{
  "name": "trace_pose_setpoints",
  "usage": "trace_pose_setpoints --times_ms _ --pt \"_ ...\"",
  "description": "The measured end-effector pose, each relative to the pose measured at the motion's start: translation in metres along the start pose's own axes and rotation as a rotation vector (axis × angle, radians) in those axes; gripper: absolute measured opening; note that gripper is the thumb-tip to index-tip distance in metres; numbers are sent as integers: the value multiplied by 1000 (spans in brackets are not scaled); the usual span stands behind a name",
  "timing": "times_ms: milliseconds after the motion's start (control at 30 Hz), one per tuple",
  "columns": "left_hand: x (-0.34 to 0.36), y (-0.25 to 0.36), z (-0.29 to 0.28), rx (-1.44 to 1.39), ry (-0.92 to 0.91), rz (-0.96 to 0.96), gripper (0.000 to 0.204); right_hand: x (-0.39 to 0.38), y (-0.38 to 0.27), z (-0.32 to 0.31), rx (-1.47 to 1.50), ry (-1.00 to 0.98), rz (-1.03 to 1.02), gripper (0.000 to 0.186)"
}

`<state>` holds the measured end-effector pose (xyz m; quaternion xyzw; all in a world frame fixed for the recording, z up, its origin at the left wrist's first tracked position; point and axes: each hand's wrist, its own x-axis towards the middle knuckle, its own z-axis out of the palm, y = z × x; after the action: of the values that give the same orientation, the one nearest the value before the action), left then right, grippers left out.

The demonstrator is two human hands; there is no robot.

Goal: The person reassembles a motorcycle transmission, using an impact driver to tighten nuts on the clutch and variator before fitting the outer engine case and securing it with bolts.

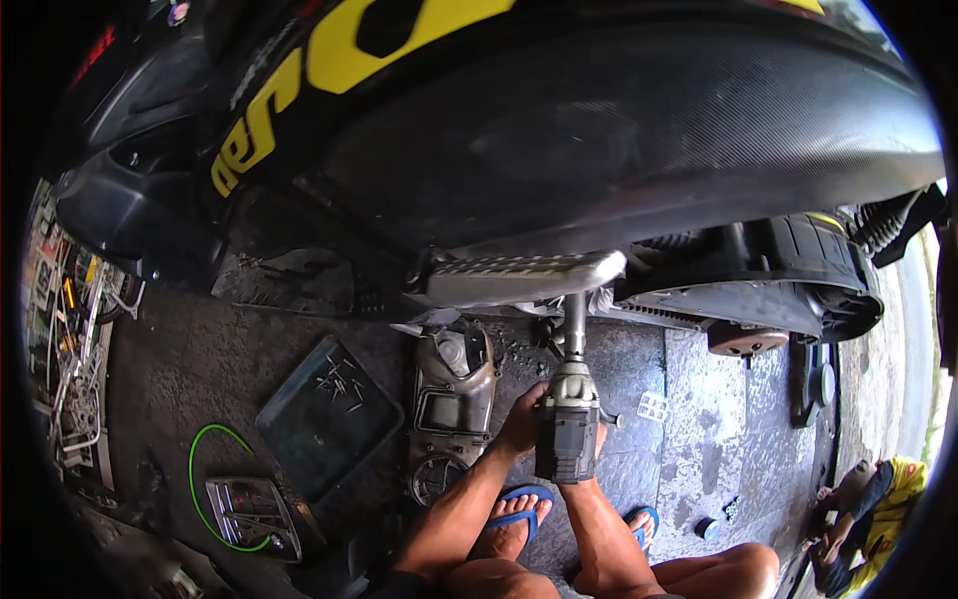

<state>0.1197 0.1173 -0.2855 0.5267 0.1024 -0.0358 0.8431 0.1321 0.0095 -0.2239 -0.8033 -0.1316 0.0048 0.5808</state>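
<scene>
A grey and black cordless impact wrench stands in front of me, its long socket pointing at the underside of a black scooter. The socket's tip is hidden beneath the silver footrest. My left hand is closed against the wrench's left side, thumb near its front. On the other side, my right hand holds the wrench from behind, most of its fingers covered by the tool body. Just left of the wrench, a greasy metal engine cover lies on the floor.
A dark tray holds several bolts. Left of it lies a smaller tray of tools with a green hoop-like cord. A round brown metal part hangs under the scooter's rear. Another person in yellow crouches at lower right.
</scene>
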Motion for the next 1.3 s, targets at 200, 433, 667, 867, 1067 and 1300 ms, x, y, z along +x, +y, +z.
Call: trace_pose_setpoints --times_ms 200,433,667,867,1067,1300 --pt "0 38 14 -90 -15 41 22 8 -25 2 -152 52 -187 15" --pt "37 142 35 -389 -37 -231 69 23 -27 1 10 -24 -339 38" --pt "2 169 72 -155 46 181 40 -18 -34 -40 -447 -82 -423 60" --pt "-122 169 31 556 683 465 62 -50 -24 -77 -465 -600 -610 52" --pt "-248 214 -3 1370 62 794 80 -56 -84 -48 -380 -1075 -427 58" --pt "-337 246 -10 1221 250 136 69 -39 -204 -10 -300 -1309 -566 66"
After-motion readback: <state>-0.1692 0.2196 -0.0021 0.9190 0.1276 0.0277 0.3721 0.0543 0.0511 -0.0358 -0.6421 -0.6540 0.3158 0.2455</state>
